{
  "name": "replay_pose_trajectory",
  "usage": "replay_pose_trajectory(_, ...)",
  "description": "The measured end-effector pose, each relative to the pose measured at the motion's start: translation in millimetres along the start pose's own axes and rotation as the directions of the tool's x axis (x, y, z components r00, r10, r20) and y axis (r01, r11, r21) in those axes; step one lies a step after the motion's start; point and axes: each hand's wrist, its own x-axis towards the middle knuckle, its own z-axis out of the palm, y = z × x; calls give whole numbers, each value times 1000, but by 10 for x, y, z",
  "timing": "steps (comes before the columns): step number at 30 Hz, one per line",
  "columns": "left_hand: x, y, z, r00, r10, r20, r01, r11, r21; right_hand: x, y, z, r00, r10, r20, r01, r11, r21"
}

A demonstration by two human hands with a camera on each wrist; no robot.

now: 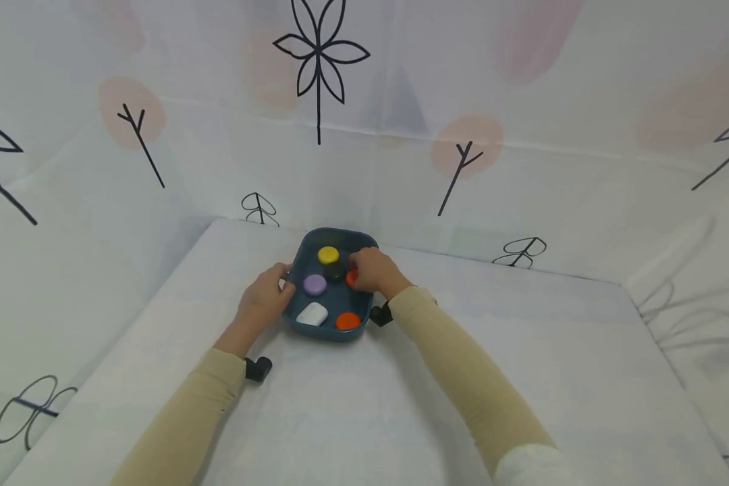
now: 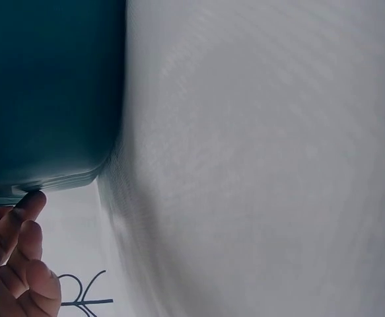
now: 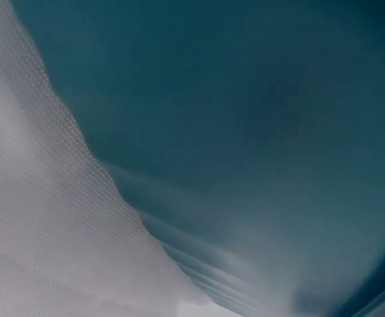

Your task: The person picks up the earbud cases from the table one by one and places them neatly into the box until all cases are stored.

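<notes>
A dark teal tray [image 1: 337, 333] holds several small rounded pieces. My left hand [image 1: 264, 297] grips its left side at the rim; in the left wrist view, fingertips touch the tray's outer wall [image 2: 47, 99]. Reaching over the right rim, my right hand [image 1: 373, 270] has its fingers down on a red-orange piece [image 1: 352, 277], pinching it and partly covering it. Beside that lies a black piece [image 1: 335, 272], with a yellow one [image 1: 328, 255] behind and a purple one [image 1: 314, 285] to the left. The right wrist view is filled by the tray's wall [image 3: 232, 132].
At the tray's near end sit a white piece [image 1: 312, 314] and another orange piece [image 1: 348, 321]. A white cloth covers the table [image 1: 340, 418]. Behind it hangs a white curtain [image 1: 376, 169] with printed flowers and twigs.
</notes>
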Motion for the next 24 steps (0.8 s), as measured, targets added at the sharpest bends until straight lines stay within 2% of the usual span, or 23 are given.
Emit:
replay_pose_trajectory(5, 2, -6, -4, 1000, 16, -10, -16, 1000, -3, 36, 6, 25, 1000, 15, 9, -14, 1000, -20)
replay_pose_trajectory(13, 3, -18, 15, 1000, 20, -12, -20, 1000, 3, 53, 39, 56, 1000, 0, 22, -1, 999, 38)
replay_pose_trajectory(19, -3, -21, 31, 999, 35, -16, -35, 999, 4, 33, 75, 66, 999, -39, 19, 36, 994, 104)
replay_pose_trajectory(24, 8, -17, 29, 999, 31, -28, -31, 999, 19, 35, 116, 43, 995, -102, -12, 103, 977, 185)
